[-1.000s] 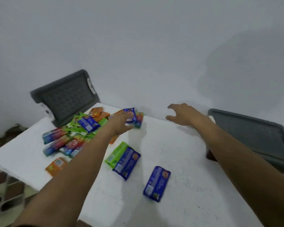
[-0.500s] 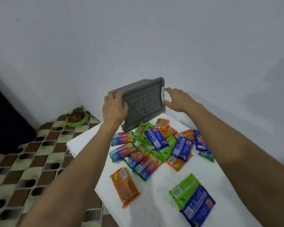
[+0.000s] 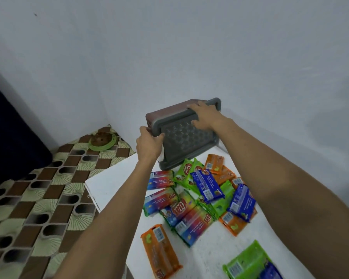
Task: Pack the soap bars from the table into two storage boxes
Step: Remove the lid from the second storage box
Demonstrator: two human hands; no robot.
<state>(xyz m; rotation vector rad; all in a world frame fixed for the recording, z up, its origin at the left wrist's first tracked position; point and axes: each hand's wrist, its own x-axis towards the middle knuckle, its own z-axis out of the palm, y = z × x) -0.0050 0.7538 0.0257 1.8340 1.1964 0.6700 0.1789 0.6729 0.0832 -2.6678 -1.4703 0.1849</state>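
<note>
1. As both hands are on it, the grey storage box (image 3: 186, 138) sits at the far edge of the table (image 3: 113, 182), at 12 o'clock from the pile. It is tilted, lattice face toward us, with a brownish side showing on top. We can't tell whether its lower edge touches the table.
2. Our left hand (image 3: 148, 143) is grasping the box's corner at 9 o'clock, thumb on the front rim, fingers wrapped behind.
3. Our right hand (image 3: 205, 115) is grasping the top rim at 1 o'clock, fingers hooked over the edge, thumb lying on the lattice.
4. The soap bars (image 3: 199, 195) are a loose overlapping pile on the table at 6 o'clock from the box, with the nearest ones just beside its lower edge. The wrappers are green, blue, orange and rainbow.
5. One orange bar (image 3: 160, 251) lies apart, at 7 o'clock from the pile, near the table's left edge.
6. A green bar (image 3: 247, 260) lies at 5 o'clock from the pile. A blue bar (image 3: 270, 273) overlaps its right end, cut by the frame edge.
7. The patterned brown-and-green floor (image 3: 48, 198) is at 9 o'clock from the table. A green ring (image 3: 103, 141) sits on it at 11 o'clock, by the plain wall (image 3: 189, 47).
</note>
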